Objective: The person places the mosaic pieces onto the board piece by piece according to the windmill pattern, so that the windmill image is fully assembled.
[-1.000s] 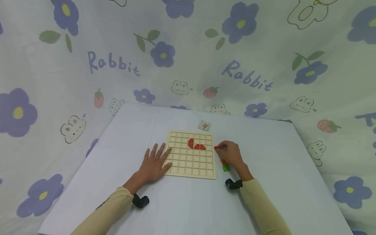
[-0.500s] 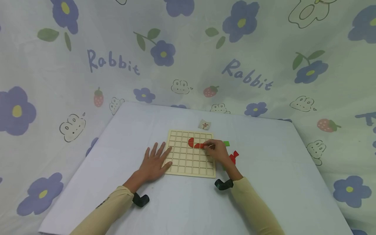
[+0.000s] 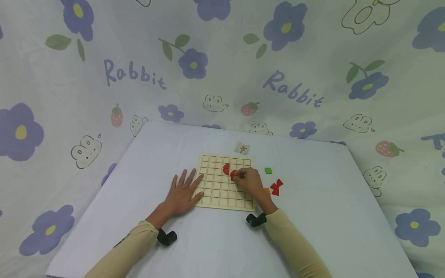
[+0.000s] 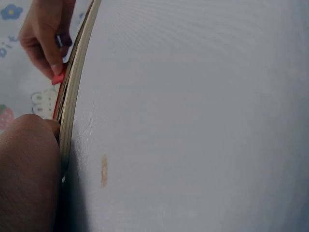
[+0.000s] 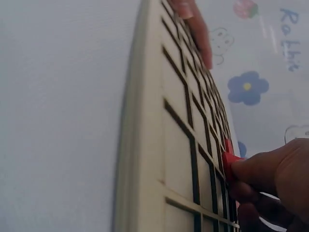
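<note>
Right hand [image 3: 248,180] pinches a red piece [image 5: 229,166], perhaps touching the board [image 3: 215,195], right of the red half-round [image 3: 226,169]; left hand [image 3: 182,197] lies spread.

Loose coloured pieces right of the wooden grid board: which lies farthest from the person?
The green four-sided piece: it lies farther back than the three red wedge-shaped pieces and the partly hidden orange piece.

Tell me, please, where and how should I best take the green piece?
Probably pinch the green piece by its left and right edges, coming down from above. It lies flat, so its edges offer the hold, and it is apart from the board and red pieces, leaving room on both sides.
</note>
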Action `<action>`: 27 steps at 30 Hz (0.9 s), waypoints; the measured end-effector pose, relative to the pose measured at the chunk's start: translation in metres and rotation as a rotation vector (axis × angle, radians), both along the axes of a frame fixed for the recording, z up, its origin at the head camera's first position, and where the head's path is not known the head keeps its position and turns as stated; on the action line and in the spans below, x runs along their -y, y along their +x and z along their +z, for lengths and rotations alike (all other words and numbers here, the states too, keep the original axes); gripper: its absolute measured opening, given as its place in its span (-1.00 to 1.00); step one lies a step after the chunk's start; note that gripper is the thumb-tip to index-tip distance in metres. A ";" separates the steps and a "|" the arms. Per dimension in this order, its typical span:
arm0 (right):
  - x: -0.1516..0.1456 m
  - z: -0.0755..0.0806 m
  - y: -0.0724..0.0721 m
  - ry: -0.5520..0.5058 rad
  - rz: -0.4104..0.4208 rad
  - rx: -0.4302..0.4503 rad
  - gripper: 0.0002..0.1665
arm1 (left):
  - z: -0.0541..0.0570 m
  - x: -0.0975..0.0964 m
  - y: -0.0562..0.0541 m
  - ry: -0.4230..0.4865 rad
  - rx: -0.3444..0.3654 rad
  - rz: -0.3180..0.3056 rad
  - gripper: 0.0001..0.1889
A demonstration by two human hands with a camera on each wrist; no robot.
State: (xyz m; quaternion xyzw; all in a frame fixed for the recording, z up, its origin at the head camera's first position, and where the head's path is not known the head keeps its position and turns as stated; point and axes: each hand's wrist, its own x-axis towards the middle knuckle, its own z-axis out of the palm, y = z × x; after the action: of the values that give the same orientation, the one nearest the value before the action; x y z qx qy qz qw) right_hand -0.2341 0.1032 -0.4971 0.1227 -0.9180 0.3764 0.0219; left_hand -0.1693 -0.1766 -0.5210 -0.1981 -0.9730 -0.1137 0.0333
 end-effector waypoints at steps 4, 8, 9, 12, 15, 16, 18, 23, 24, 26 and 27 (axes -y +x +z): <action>0.003 0.002 0.004 0.102 0.043 -0.050 -0.93 | 0.000 0.000 0.000 0.000 0.001 0.003 -0.30; 0.003 0.001 0.005 0.115 0.057 -0.038 -0.94 | 0.000 0.000 0.000 0.009 -0.007 0.001 -0.31; 0.001 0.000 0.005 0.105 0.057 -0.029 -0.93 | 0.000 0.000 0.000 0.010 -0.010 0.000 -0.31; -0.005 -0.001 0.006 0.062 0.044 -0.018 -0.90 | 0.000 -0.001 0.001 0.013 -0.016 -0.002 -0.31; -0.014 -0.001 0.009 0.037 0.020 -0.021 -0.89 | 0.000 -0.002 0.000 0.011 -0.010 -0.002 -0.30; -0.017 0.000 0.010 0.036 0.009 -0.022 -0.88 | 0.000 -0.002 0.001 0.011 -0.007 -0.002 -0.30; -0.025 0.001 0.014 0.033 -0.016 -0.004 -0.89 | 0.000 -0.002 0.001 0.011 -0.004 -0.001 -0.30; -0.050 0.004 0.022 0.052 -0.050 0.043 -0.88 | 0.002 -0.001 0.002 0.008 -0.005 -0.001 -0.31; -0.056 0.004 0.023 0.062 -0.051 0.041 -0.87 | 0.002 -0.001 0.002 0.006 -0.007 0.000 -0.32; -0.067 0.003 0.026 0.100 -0.058 0.032 -0.84 | 0.001 -0.001 0.001 0.002 -0.010 0.001 -0.31; -0.072 0.003 0.027 0.120 -0.068 0.025 -0.83 | 0.001 -0.001 0.001 -0.002 -0.012 0.002 -0.31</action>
State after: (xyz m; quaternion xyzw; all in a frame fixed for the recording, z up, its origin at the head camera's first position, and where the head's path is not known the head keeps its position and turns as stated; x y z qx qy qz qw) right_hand -0.2068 0.1756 -0.4937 0.0878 -0.9427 0.3214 0.0158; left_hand -0.1685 -0.1757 -0.5196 -0.1978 -0.9731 -0.1117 0.0390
